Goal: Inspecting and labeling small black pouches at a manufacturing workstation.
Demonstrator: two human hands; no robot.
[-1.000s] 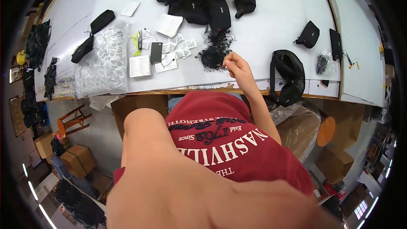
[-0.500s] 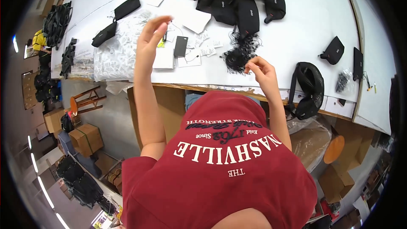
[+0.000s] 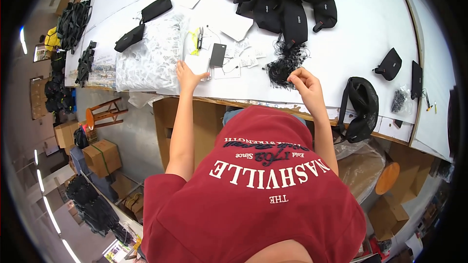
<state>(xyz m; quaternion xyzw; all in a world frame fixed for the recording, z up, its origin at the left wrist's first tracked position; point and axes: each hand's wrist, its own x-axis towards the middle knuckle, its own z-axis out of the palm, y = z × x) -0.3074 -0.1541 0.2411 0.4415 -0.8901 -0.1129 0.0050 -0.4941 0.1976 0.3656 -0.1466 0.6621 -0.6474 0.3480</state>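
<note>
My left hand [image 3: 190,76] is open, thumb and fingers apart, at the near edge of a white card stack [image 3: 196,63], beside a clear bag of small white tags [image 3: 146,61]. Thumb and fingertips of my right hand [image 3: 307,86] are pinched together at the near right side of a tangle of thin black cords [image 3: 282,70]; what they hold, if anything, is too small to make out. Between my hands lie a black card [image 3: 218,55] with a cord and several loose printed labels [image 3: 248,60]. Black-handled snips [image 3: 200,38] lie beside something yellow.
Black zip pouches [image 3: 295,22] are heaped beyond the cords, two more [image 3: 156,9] by the bag of tags. To the right are a black mesh bag [image 3: 360,109] at the table edge, a black pouch [image 3: 390,64] and a small clear bag [image 3: 401,100]. A wooden stool [image 3: 105,114] stands left.
My left hand has come down from above the table to the white card stack, uncovering the snips. My right hand stays by the cords, still pinched. The whole view has shifted slightly.
</note>
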